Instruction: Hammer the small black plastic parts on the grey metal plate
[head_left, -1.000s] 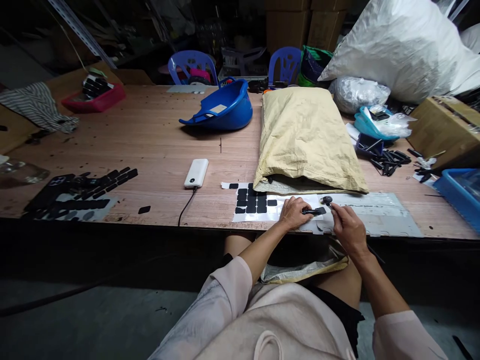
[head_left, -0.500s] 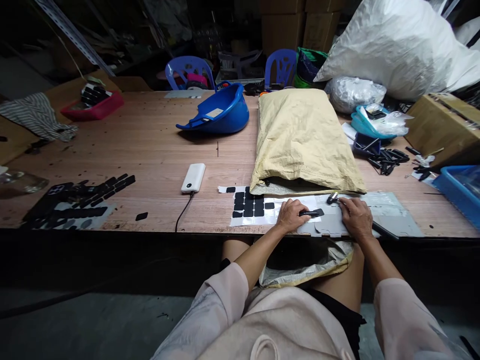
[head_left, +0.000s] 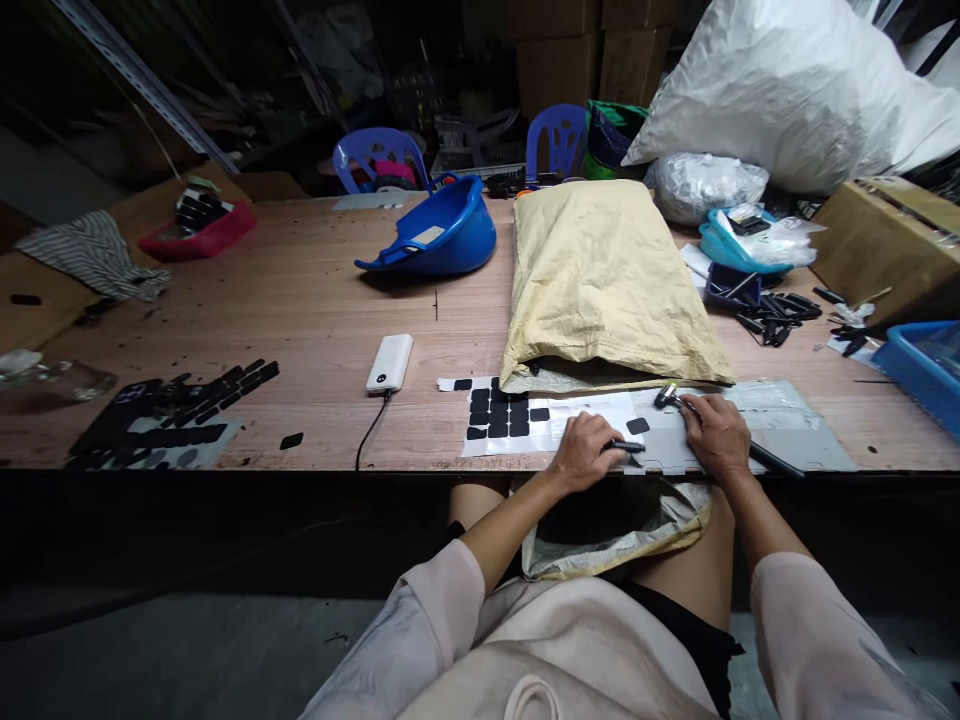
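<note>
My left hand (head_left: 585, 452) is closed on a slim black rod (head_left: 630, 446), which points right, close to the table's front edge. Just above the rod, a loose black rounded patch (head_left: 637, 426) lies on the white sheet (head_left: 592, 408). Rows of similar black patches (head_left: 498, 412) cover that sheet's left part. My right hand (head_left: 716, 436) grips a small hammer; its metal head (head_left: 666, 397) sticks out to the left and its dark handle (head_left: 778, 461) to the lower right. Under this hand is a grey board (head_left: 787, 420) with clear tape.
A large yellowish sack (head_left: 607, 280) lies behind my hands. An open sack (head_left: 622, 560) rests on my lap. Left of the hands is a white power bank (head_left: 390, 364) with a cable; beyond it, a blue basin (head_left: 450, 235). Black rods (head_left: 780, 315) lie at right.
My left hand has drawn back toward the table edge with the rod, off the black patch, which now shows whole. My right hand stays about where it was with the hammer.
</note>
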